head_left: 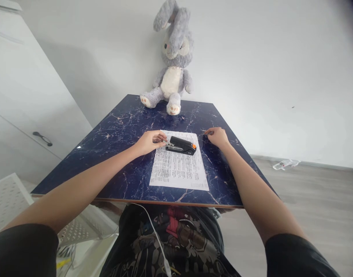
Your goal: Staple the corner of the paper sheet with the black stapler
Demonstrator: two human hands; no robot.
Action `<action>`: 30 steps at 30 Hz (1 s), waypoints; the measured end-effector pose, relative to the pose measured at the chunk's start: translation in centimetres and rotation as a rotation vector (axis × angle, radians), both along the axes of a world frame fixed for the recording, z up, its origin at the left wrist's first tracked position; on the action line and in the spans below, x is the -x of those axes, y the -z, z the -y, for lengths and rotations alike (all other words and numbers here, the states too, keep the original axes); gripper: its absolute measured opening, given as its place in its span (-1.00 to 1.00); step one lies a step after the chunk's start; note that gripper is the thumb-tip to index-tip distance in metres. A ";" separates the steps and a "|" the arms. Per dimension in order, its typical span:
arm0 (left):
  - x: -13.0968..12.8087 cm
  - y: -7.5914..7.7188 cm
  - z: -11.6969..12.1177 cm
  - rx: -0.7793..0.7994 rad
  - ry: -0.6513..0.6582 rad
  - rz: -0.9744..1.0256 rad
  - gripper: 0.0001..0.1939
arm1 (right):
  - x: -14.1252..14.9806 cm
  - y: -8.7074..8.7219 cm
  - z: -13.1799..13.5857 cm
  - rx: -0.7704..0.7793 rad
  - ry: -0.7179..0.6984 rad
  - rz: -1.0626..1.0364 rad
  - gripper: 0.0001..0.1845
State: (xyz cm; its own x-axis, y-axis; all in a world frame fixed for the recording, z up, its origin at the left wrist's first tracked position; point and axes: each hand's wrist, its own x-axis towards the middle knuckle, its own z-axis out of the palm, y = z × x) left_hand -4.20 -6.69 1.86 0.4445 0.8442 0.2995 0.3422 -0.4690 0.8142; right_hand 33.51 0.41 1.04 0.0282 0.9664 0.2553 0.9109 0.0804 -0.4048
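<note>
A printed sheet of paper (179, 169) lies on the dark blue marbled table (119, 161). Across its upper part lies a black stapler (181, 145) with an orange end. My left hand (150, 141) rests at the sheet's top left corner, fingers curled and pinched at the stapler's left tip. My right hand (217, 136) sits on the table just right of the sheet's top edge, fingers curled, pinching something small that I cannot make out.
A grey plush rabbit (172, 61) sits at the table's far edge against the white wall. A white cabinet (23, 104) stands to the left, a perforated white chair (9, 196) below it. A small white object (284, 164) lies on the wooden floor at right.
</note>
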 end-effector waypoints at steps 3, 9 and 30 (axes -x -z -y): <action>0.0 -0.1 0.1 -0.003 0.008 -0.004 -0.67 | 0.0 0.0 0.0 0.001 -0.005 0.006 -0.60; 0.5 -0.7 0.1 -0.078 -0.001 -0.165 -0.80 | 0.1 -0.2 0.1 0.004 -0.012 0.033 -0.61; 0.6 -2.0 1.1 -0.224 -0.061 -0.148 -0.89 | -0.1 -0.2 0.1 0.020 -0.028 0.047 -0.61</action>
State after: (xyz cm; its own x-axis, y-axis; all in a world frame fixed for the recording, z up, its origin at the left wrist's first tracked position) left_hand -4.75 -7.83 3.89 0.4479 0.7907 0.4174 0.4825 -0.6068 0.6317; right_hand 33.61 0.34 1.29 -0.0104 0.9717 0.2360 0.9266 0.0981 -0.3631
